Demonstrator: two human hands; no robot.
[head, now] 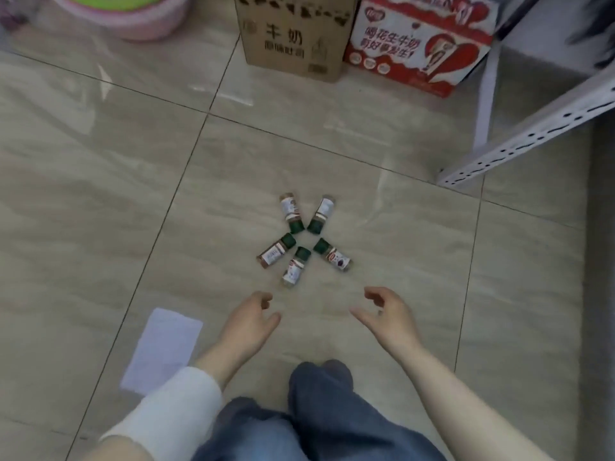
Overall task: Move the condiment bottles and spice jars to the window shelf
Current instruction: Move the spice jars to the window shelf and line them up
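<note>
Five spice jars [292, 212] lie on their sides on the tiled floor [100, 194], set out like a star with their green caps turned toward the middle, close together but not stacked. The nearest jar [296, 266] points its base toward the person, with the left-hand jar [276, 251] just beside it and the right-hand jar [332, 257] a little apart on the other side. The left hand [253, 319] reaches forward low over the floor, and its fingers [264, 299] are loosely curled and hold nothing. Their tips sit just short of the nearest jar's base, near it but not touching. The right hand [387, 316] is held out in the same way. Its fingers [372, 292] and thumb are spread in a loose, empty curl, below and to the right of the right-hand jar and clear of it. A white sleeve [166, 410] covers the left forearm, and knees in blue jeans [319, 410] show between the arms. A white cloth [163, 349] lies on the floor by the left arm. Beyond the jars stand a cardboard box [293, 38] and a red carton [416, 44], with a pink basin [133, 18] to the left and a white metal rack [532, 128] to the right.
</note>
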